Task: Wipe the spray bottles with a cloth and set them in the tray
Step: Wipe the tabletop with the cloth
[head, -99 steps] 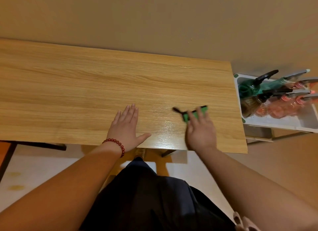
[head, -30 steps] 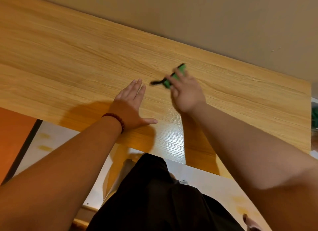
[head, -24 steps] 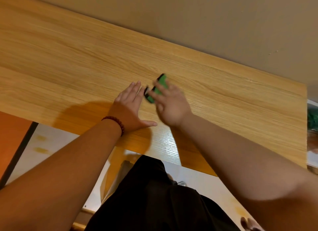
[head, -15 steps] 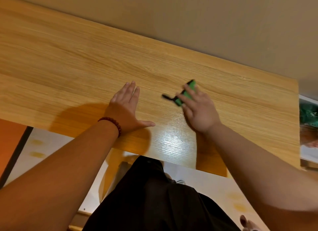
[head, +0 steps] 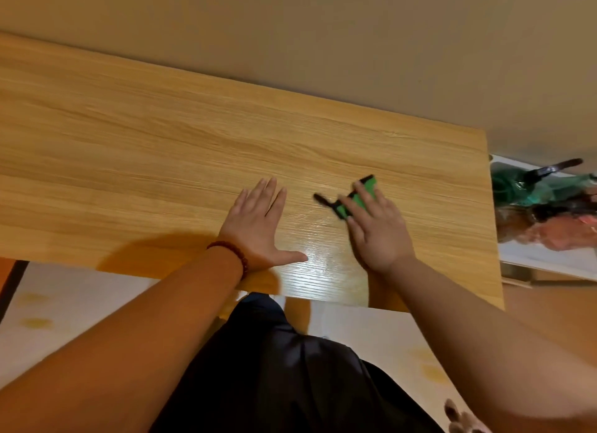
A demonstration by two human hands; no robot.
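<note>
My right hand [head: 376, 229] lies flat on a small green cloth with black trim [head: 355, 198] and presses it onto the wooden table [head: 129, 142]. Straight fingers cover most of the cloth. My left hand [head: 258, 226] rests flat on the table just left of it, fingers spread, a red bead bracelet on the wrist. Off the table's right end, a white tray [head: 542, 260] holds several spray bottles lying on their sides: a green one [head: 517, 187] at the top, a brown one [head: 513, 222] and an orange one [head: 562, 235] below.
A beige wall runs behind the table. The tabletop shines wet near the front edge between my hands. Below the front edge are my dark clothing and a pale floor. An orange surface shows at the far left.
My right hand has slid the cloth back and forth across the table, left toward my left hand, then right again. My left hand stayed flat in place. The view swung so the tray shows more.
</note>
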